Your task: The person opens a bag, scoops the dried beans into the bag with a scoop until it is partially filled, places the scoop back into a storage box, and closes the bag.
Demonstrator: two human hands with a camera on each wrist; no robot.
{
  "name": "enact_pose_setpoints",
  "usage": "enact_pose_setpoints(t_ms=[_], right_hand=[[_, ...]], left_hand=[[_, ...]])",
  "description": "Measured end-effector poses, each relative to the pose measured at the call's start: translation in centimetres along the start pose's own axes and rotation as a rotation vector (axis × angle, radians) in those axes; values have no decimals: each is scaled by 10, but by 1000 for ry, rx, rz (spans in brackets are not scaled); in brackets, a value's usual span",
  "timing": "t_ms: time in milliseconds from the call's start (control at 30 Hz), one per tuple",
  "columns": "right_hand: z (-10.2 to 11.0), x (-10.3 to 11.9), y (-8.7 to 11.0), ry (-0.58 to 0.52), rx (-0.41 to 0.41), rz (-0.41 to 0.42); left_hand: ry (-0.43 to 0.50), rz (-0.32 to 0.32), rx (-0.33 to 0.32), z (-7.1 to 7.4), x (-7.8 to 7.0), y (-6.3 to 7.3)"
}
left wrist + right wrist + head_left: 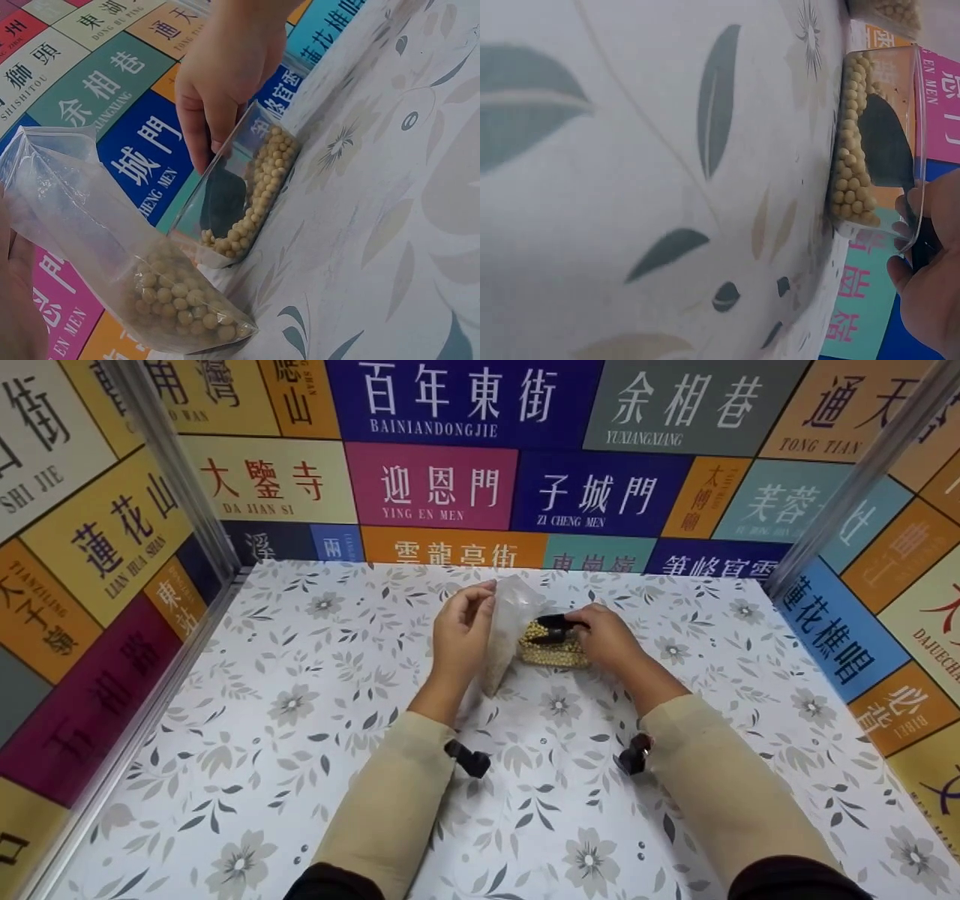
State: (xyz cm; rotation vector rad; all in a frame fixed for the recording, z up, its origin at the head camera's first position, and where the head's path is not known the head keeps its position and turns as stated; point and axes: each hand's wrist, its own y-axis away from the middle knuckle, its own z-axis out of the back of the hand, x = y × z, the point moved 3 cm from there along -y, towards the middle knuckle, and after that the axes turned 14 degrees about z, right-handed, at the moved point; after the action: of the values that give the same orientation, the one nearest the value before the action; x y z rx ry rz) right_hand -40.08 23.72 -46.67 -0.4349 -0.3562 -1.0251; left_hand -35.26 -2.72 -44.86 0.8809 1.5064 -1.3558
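From here I see a black scoop (551, 636), pale-yellow soybeans (266, 180) and a clear box (244, 150); at nine o'clock in the head view, a cloudy-white bag (504, 641). The white tablecloth (570, 787) wears grey-and-beige florals; twelve o'clock, multicoloured panels (435, 484).

Passage lay open over the flowered tabletop (247, 757) left of the left hand (461, 630) and right of the right hand (606, 639). From the left, the part-filled plastic bag (505, 630) barred the clear box (555, 658); at its right end, the right hand and black scoop (556, 622) crowded the opening. Lettered wall (442, 484) closed the far side.
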Motion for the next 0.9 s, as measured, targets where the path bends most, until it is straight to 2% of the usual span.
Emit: enact_pose_setpoints(t_ms=[167,467,700,900], right_hand=[[-3,-3,0,-90,-33,-31],[-4,-6,2,-147,-83,-40],[-3,-9,5,-197,-107,-50],[2,-14,15,-312,-163,-76]], left_hand=[[24,1,2,-1,1,-1],[49,-3,10,0,2,-2],[45,2,9,0,1,-1],[20,-5,2,0,1,-1]])
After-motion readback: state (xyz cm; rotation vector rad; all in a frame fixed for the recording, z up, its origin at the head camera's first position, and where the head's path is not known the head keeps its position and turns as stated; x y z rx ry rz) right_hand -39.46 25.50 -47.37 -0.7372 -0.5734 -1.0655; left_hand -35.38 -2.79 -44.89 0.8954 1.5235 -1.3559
